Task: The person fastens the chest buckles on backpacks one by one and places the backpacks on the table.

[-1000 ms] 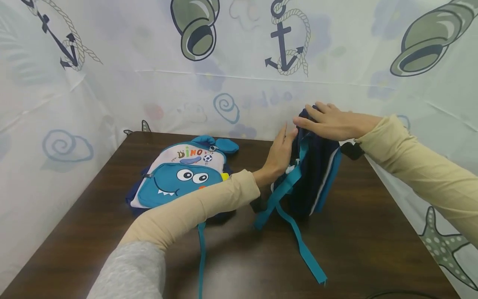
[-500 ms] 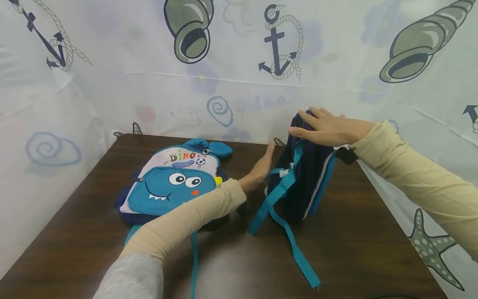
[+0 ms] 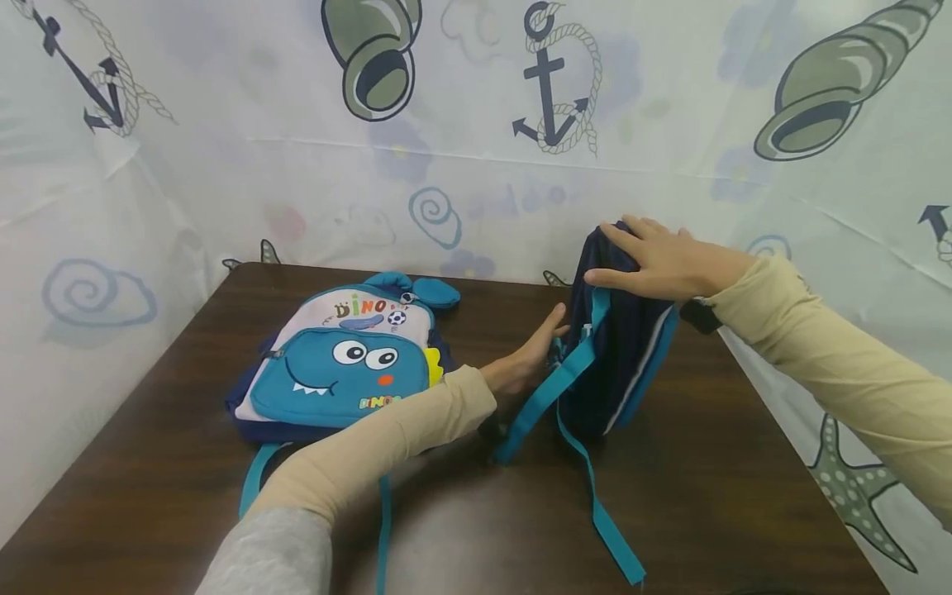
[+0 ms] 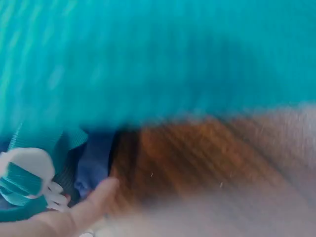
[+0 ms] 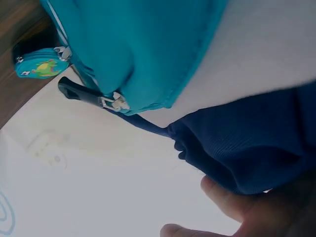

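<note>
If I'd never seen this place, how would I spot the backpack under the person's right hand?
Find the dark brown table, then look for the right hand on its right half. Under that hand is the backpack. It stands up, navy side showing, while the dinosaur-faced backpack beside it lies face up.

Place: a screened-off spot; you can't tell home from studio
Tabletop (image 3: pixel 714 496): dark, wood-grained, before you
Sheeting (image 3: pixel 476 99): anchor-and-shell print along your tabletop's far edge
</note>
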The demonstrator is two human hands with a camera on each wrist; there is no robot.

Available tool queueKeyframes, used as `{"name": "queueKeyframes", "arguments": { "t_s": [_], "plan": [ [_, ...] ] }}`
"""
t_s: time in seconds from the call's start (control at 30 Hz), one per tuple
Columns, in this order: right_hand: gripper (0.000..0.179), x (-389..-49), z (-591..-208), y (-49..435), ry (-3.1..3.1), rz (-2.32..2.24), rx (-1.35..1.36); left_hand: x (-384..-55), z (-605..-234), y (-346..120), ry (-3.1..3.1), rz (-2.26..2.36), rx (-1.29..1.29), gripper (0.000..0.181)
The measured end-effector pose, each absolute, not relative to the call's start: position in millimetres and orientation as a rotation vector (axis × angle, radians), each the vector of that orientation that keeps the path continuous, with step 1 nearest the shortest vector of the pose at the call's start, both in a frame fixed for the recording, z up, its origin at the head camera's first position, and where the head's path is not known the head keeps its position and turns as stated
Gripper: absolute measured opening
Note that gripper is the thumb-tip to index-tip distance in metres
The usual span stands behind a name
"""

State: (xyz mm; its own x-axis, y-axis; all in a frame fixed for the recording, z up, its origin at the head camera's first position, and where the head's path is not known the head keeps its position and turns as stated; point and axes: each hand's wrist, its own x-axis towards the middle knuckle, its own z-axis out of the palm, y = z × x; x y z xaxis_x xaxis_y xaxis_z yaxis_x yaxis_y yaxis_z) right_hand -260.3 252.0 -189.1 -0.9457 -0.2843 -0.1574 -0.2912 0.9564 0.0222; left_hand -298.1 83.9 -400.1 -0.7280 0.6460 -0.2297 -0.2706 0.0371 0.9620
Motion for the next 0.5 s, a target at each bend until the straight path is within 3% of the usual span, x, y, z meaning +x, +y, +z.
{"name": "queueKeyframes", "arguments": {
  "t_s": [0.27,0.5],
  "plan": [
    [0.102,-261,-197,256,2.948,0.010,-0.462,-293,-409,84,1.647,1.743,0.421,0.080],
    [0.100,-255,-198,277,2.974,-0.001,-0.393,-290,-408,98,1.721,1.675,0.476,0.080]
  ]
}}
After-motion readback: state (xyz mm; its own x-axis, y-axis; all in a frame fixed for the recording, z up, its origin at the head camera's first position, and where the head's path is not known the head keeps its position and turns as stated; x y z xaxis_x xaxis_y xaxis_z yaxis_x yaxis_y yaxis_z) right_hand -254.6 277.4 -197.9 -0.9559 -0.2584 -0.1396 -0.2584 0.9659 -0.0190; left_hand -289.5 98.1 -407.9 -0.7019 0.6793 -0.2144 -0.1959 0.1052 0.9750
